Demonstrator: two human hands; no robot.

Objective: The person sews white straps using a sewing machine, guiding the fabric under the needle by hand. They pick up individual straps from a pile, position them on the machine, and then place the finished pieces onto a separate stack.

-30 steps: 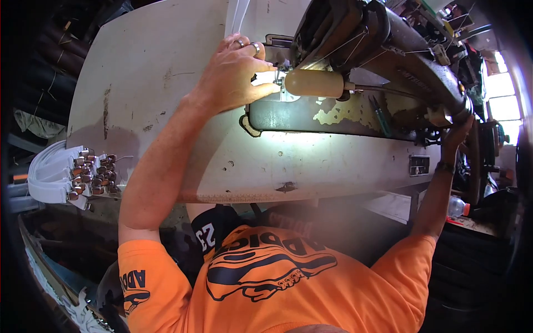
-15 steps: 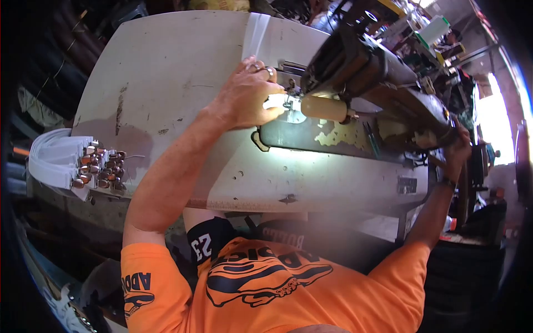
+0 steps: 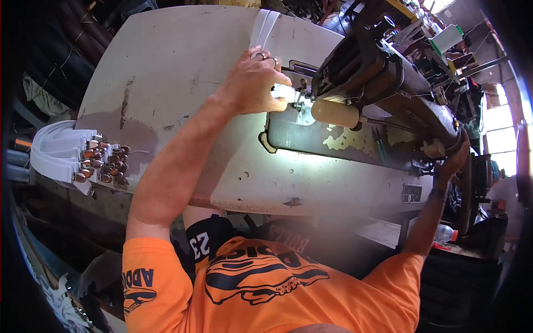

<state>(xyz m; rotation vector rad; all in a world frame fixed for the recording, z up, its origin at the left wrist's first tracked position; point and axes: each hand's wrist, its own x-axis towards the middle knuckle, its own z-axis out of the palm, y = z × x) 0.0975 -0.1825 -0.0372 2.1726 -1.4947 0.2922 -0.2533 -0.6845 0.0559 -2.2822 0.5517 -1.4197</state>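
My left hand (image 3: 254,83) is closed on a white strap (image 3: 264,28) at the needle area of a dark sewing machine (image 3: 383,72). The strap runs from my fingers to the table's far edge. A bright light falls on the metal plate (image 3: 302,115) beside my fingertips. My right hand (image 3: 455,161) reaches round the far right end of the machine, at its wheel side; its fingers are mostly hidden and dark. A cream cylinder (image 3: 335,113) sits in front of the machine head.
A bundle of white straps (image 3: 55,150) with brown metal buckles (image 3: 102,162) lies at the table's left edge. Tweezers (image 3: 380,145) rest on the machine bed. A plastic bottle (image 3: 444,233) is at lower right, and shelves with clutter stand behind.
The whole view has shifted slightly. My left hand remains at the needle area with the strap, and my right hand is still at the machine's right end.
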